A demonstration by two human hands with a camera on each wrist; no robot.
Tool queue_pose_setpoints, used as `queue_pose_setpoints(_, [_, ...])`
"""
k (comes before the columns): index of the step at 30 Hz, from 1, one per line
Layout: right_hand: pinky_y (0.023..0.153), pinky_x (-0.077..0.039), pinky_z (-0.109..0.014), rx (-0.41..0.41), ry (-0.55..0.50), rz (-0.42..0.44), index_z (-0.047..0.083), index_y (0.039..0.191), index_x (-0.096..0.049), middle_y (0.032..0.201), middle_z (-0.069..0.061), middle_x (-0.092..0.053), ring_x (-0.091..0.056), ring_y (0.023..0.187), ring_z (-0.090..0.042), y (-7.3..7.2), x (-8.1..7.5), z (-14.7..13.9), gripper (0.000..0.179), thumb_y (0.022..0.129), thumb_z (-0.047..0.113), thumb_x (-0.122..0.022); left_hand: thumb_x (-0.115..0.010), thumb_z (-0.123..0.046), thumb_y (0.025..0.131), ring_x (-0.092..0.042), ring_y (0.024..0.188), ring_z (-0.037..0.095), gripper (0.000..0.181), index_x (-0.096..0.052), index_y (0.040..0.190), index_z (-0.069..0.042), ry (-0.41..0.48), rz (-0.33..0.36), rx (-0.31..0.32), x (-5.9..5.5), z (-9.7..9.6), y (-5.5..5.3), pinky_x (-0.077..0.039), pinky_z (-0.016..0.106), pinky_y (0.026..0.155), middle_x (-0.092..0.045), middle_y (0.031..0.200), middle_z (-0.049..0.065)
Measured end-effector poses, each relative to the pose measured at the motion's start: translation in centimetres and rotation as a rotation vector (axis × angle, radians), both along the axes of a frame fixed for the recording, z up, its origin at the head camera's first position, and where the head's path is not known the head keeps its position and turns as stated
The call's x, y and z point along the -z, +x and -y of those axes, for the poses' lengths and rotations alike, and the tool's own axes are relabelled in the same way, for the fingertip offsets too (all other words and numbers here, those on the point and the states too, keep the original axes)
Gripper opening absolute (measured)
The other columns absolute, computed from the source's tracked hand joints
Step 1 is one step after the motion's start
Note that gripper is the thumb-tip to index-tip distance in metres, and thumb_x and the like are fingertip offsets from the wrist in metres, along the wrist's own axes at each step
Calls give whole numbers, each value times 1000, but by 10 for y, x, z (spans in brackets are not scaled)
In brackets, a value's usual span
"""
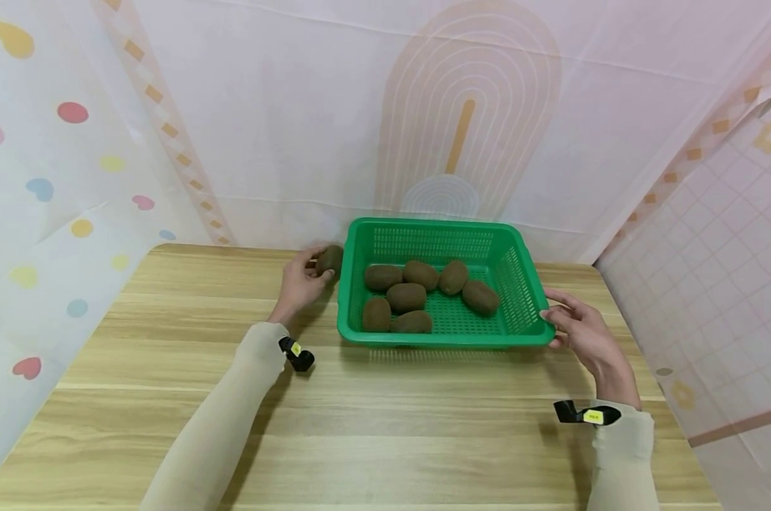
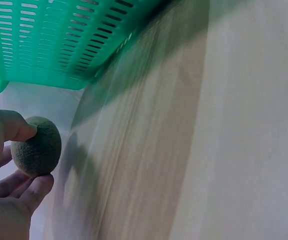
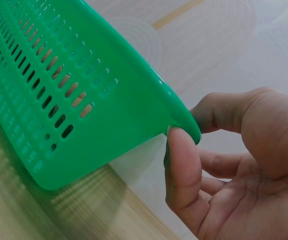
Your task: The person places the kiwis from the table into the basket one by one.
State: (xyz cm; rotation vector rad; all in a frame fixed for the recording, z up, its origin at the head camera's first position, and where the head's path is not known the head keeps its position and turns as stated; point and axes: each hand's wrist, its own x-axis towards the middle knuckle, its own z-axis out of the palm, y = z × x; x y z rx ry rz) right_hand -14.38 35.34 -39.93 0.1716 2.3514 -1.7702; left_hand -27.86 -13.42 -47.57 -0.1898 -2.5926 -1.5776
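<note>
Between the thumb and fingers of my left hand (image 1: pixel 302 284) is a brown fuzzy kiwi (image 1: pixel 330 261), held just outside the left wall of a green plastic basket (image 1: pixel 446 339). The left wrist view shows the same kiwi (image 2: pixel 38 147) pinched at its sides, apart from the basket wall (image 2: pixel 59 40). My right hand (image 1: pixel 580 330) pinches the basket's rim near its front right corner. In the right wrist view, thumb and fingers of that hand (image 3: pixel 239 165) meet over the green rim (image 3: pixel 184 117). Several kiwis (image 1: pixel 407 298) lie inside the basket, mostly toward its left and middle.
Under the basket is a wood-grain table (image 1: pixel 373 426), its back edge against a patterned cloth wall (image 1: pixel 283 142). More printed cloth hangs at the left (image 1: pixel 53 234) and right (image 1: pixel 730 284). Each sleeve carries a black strap with a small wrist device (image 1: pixel 296 355).
</note>
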Motion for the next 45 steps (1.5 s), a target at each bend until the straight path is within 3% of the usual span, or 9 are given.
queue_pose_setpoints(12, [63, -57, -24, 2, 0, 3, 3, 158, -34, 101, 11, -69, -64, 80, -6, 0, -1, 0, 58, 106, 18, -56, -65, -3, 96, -61, 124, 44, 52, -54, 147, -2, 46, -14, -50, -8, 4, 8, -56, 53, 100, -55, 143, 28])
queue_pose_setpoints(21, [64, -56, -24, -3, -4, 9, 4, 158, -34, 101, 11, -68, -64, 80, -6, 0, -1, 2, 58, 107, 18, -55, -69, -6, 95, -59, 128, 39, 52, -57, 145, -6, 74, -32, -97, -20, 11, 16, -57, 46, 101, -55, 147, 22])
queue_pose_setpoints(27, [64, -56, -23, -2, -12, 12, 3, 158, -34, 100, 10, -68, -63, 80, -5, 0, -3, 1, 57, 106, 17, -55, -70, -11, 96, -58, 129, 35, 51, -57, 146, -8, 111, -44, -87, -31, 14, 20, -58, 31, 98, -55, 148, 17])
queue_pose_setpoints(34, [64, -56, -23, -4, -13, 11, 4, 158, -35, 101, 10, -68, -63, 80, -6, -1, -3, 2, 57, 107, 18, -55, -70, -7, 96, -58, 128, 37, 52, -56, 146, -5, 176, -83, -58, -42, 16, 24, -50, 5, 84, -55, 148, 19])
queue_pose_setpoints(38, [65, -56, -24, -7, -9, 10, 4, 158, -35, 102, 11, -68, -64, 80, -6, -2, -1, 3, 56, 107, 18, -55, -70, -5, 95, -57, 128, 39, 53, -55, 146, -3, 195, -89, -47, -47, 15, 27, -49, 2, 81, -53, 149, 21])
queue_pose_setpoints(45, [65, -56, -24, 1, 4, 6, 3, 157, -35, 102, 12, -68, -63, 81, -5, 0, 0, 1, 56, 107, 17, -54, -71, -4, 95, -58, 126, 35, 53, -57, 146, -5, 236, -96, -16, -61, 6, 34, -52, 6, 87, -54, 146, 20])
